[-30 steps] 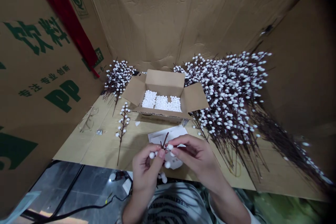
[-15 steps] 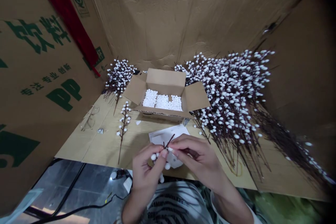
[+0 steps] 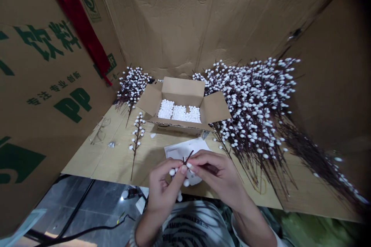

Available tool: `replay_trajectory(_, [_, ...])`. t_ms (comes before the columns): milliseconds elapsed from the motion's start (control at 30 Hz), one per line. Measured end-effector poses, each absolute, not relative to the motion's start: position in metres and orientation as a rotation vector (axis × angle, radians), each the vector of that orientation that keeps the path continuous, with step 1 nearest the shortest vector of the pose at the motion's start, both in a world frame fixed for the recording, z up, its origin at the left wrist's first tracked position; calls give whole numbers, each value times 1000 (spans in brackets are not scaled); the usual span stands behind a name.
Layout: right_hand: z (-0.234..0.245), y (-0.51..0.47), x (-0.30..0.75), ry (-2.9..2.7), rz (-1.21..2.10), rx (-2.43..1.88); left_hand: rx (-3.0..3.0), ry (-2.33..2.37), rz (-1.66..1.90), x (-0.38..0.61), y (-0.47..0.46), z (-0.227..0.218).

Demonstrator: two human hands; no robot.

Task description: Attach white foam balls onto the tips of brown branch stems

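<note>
Above a cardboard-covered table (image 3: pixel 87 158), the 2 hands work close together over a sheet of white paper (image 3: pixel 176 150), which lies just beneath them. The left hand (image 3: pixel 164 189) and the right hand (image 3: pixel 218 175) share a short berry stem (image 3: pixel 185 161), its dark twig tips poking up and its white foam berries clustered around the fingers. The left fingers (image 3: pixel 181 170) are pressed together, clamped on the stem from one side, while the right fingers (image 3: pixel 197 166) pinch it from the other. Beyond the paper stands an open cardboard box (image 3: pixel 182 92) holding white foam balls (image 3: pixel 179 111). A large heap of berry stems (image 3: pixel 249 112) lies to its right, a smaller bunch (image 3: pixel 131 88) sits to its left, and a single stem (image 3: pixel 136 135) lies apart on the table.
</note>
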State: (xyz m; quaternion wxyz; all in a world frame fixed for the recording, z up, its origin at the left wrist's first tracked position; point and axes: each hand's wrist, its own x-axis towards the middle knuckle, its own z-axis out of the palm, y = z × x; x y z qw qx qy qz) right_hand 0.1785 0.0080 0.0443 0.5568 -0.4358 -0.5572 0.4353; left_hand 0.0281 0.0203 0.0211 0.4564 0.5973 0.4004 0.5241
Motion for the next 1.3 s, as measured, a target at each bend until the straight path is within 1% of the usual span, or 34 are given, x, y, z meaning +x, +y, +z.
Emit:
replay_trajectory(133, [31,4,185,-1024,1191,-1060,1483,972,1230,26,20,19])
replay_trajectory(200, [25,5,188,-860,1211,-1048,1479,973,1204,25,19,19])
replay_trajectory(300, [21,10,185,-766,1208,-995,1470,945,1172,25,17,20])
replay_trajectory(533, [26,15,170,-860,1187,-994,1372,891,1117,26,14,22])
replay_trajectory(733, [34,12,165,-813,1344,-882,1324,863,1084,26,12,23])
replay_trajectory(1000, [29,12,161,-798,1318,-916,1246,841,1073,27,14,21])
replay_trajectory(1300, [24,15,176,-1068,1294,-899,1263,858,1036,27,15,21])
